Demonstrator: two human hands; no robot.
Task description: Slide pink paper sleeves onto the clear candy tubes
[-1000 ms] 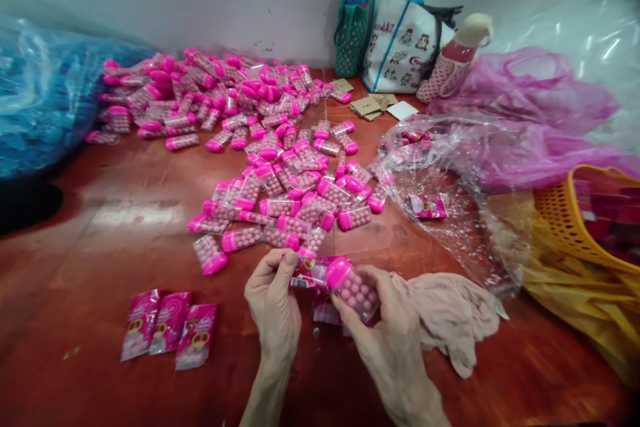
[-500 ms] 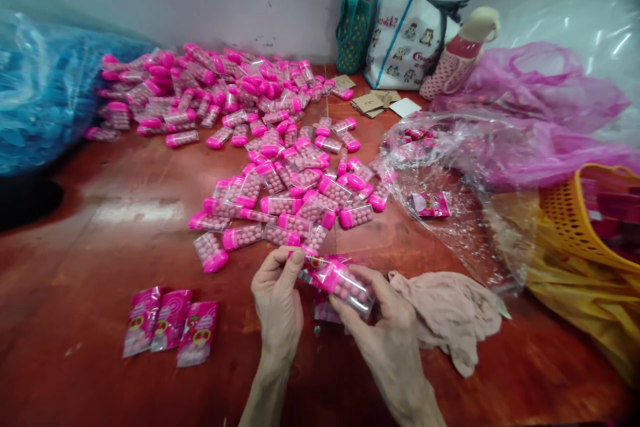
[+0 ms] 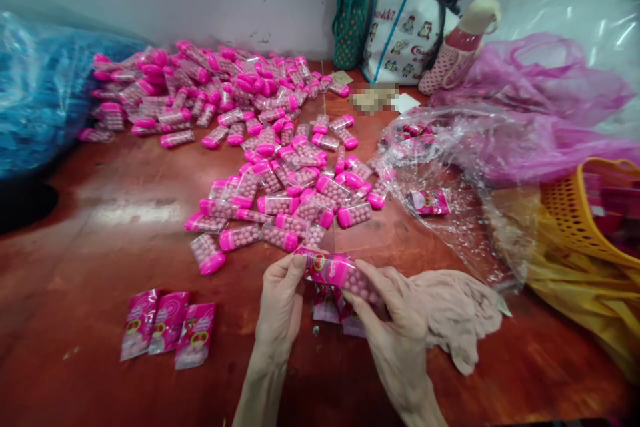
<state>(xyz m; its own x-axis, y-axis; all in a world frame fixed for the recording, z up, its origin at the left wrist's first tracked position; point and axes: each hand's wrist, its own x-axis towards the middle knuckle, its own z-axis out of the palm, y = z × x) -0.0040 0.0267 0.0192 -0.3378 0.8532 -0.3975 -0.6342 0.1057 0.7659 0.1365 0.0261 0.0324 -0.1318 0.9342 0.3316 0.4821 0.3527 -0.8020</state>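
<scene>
my left hand (image 3: 280, 303) pinches a pink wrapper (image 3: 315, 265); my right hand (image 3: 395, 327) grips the candy tube (image 3: 353, 278), its cap end inside the wrapper, just below the tube pile (image 3: 280, 193).

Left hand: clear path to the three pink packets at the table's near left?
Probably yes. Only bare table lies between the left hand and the three pink packets. But its fingers pinch the wrapper on the candy tube that the right hand holds, so it would have to let go first.

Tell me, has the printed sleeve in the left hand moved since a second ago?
Yes. The printed sleeve has slid right, toward the beige cloth, over the pink cap of the bottle.
</scene>
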